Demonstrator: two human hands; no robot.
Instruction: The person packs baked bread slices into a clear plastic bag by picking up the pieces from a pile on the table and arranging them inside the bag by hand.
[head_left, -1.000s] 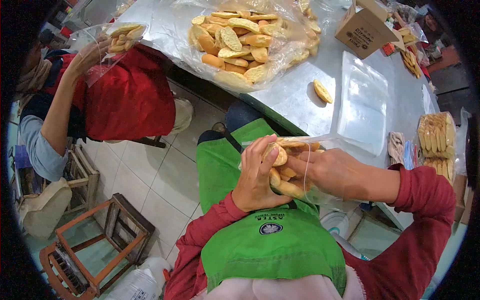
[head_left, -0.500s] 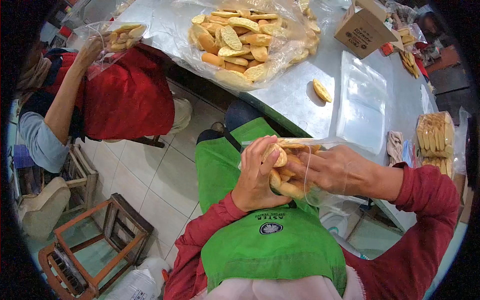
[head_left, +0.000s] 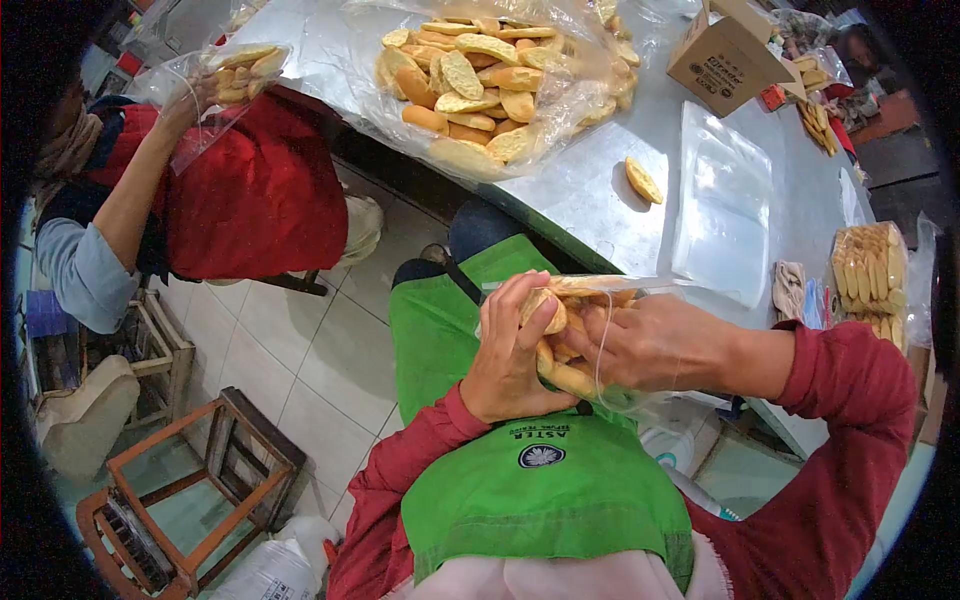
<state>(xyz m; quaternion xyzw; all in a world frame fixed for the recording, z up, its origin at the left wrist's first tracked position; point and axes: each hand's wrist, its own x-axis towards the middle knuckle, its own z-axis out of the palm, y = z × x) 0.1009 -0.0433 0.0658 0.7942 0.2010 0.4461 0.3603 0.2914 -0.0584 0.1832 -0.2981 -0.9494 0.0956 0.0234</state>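
A clear plastic bag (head_left: 625, 385) of oblong bread slices (head_left: 572, 378) is held above the green apron. My left hand (head_left: 512, 352) is wrapped round the bag's left side, thumb and fingers pressing on the slices. My right hand (head_left: 665, 345) reaches into the bag's mouth from the right. Its fingers are curled against the bread slices inside, and the fingertips are partly hidden among them. One loose bread slice (head_left: 643, 180) lies on the metal table beyond my hands.
On the metal table (head_left: 590, 215) lie a large open bag of bread slices (head_left: 470, 90), flat clear bags (head_left: 725, 205), a cardboard box (head_left: 725, 60) and packed bread (head_left: 868, 270). A co-worker in a red apron (head_left: 250, 190) holds another bag at left. A wooden chair frame (head_left: 200, 480) stands lower left.
My right hand has shifted slightly left, deeper into the bag, its fingers now more curled. My left hand keeps its grip. The co-worker's hand and bag have moved slightly.
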